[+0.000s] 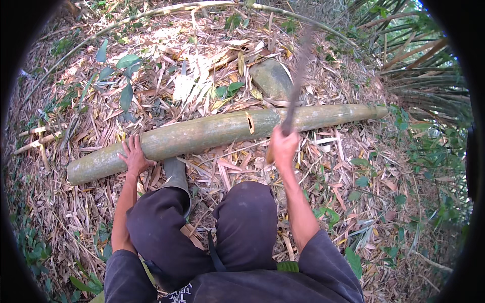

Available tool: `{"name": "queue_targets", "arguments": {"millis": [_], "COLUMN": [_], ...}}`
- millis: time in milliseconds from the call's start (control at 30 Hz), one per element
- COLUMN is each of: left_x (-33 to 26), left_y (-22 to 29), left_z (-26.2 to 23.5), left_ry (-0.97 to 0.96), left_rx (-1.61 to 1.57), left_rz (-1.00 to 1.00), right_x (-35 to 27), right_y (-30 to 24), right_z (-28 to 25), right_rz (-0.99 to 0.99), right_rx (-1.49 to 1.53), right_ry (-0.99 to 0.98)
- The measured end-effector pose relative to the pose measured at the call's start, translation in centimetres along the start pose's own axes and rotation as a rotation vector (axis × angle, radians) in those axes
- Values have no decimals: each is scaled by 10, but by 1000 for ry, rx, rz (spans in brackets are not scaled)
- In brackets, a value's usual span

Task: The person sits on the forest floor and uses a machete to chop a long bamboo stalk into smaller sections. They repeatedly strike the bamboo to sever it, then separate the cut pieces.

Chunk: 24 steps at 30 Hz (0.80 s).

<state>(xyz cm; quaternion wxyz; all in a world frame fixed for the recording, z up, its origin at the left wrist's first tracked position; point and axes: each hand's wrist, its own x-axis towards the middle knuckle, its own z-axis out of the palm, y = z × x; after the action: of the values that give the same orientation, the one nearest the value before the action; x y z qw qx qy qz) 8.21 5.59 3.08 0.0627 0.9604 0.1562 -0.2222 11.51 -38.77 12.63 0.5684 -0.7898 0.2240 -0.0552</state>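
A thick bamboo pole [194,135] lies across the ground in front of my knees, its near-left end cut off and its right end tapering. A dark slot-shaped notch [249,122] is cut into its wall right of the middle. My left hand [135,155] rests against the pole's left part with fingers spread. My right hand [283,146] is wrapped round the handle of a machete [297,83], whose long dark blade points up and away, blurred by motion, above the pole near a node.
A grey rock [272,79] sits beyond the pole. One boot [176,171] is beside my left knee, close to the pole. Dry bamboo leaves cover the ground. A thin curved stem [166,10] arches across the far side, and bamboo stalks [424,76] stand at the right.
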Motion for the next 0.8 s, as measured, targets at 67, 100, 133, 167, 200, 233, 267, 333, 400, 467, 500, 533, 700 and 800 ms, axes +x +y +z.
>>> {"name": "queue_targets", "arguments": {"millis": [67, 100, 133, 167, 200, 233, 267, 333, 400, 467, 500, 533, 700, 800], "left_x": [-2, -6, -10, -7, 0, 1, 7, -1, -4, -2, -1, -1, -7, 2], "left_y": [0, 0, -5, -7, -6, -14, -9, -3, -7, -5, -5, -4, -3, -10], "left_z": [2, 4, 4, 4, 3, 4, 0, -1, 1, 1, 1, 1, 3, 1], "left_ry": [-13, -24, -33, -4, 24, 42, 35, -14, 4, 15, 13, 9, -19, 36], "left_rx": [-2, 0, 11, 7, 3, 8, 6, 13, 10, 2, 4, 6, -6, 5], "left_rz": [-2, -3, -14, -5, 5, 12, 4, -16, -14, -8, -9, -11, -1, -7], "right_x": [-20, -28, -38, -43, -37, -30, -11, -9, 2, 18, 19, 16, -18, -28], "right_y": [65, 84, 87, 90, 92, 58, 15, -41, -89, -95, -92, -74, 100, 94], "right_z": [-11, -15, -13, -11, -11, -3, 1, 0, 7, 15, 18, 17, -22, -16], "right_rz": [397, 405, 414, 424, 443, 473, 470, 277, 37, -217, -262, -203, 78, 96], "right_rx": [-428, -356, -276, -197, -170, -141, -116, -103, -172, 52, 64, -45, -855, -753], "right_ry": [-438, -422, -417, -410, -433, -462, -471, -321, -140, -9, 46, -1, -446, -453]}}
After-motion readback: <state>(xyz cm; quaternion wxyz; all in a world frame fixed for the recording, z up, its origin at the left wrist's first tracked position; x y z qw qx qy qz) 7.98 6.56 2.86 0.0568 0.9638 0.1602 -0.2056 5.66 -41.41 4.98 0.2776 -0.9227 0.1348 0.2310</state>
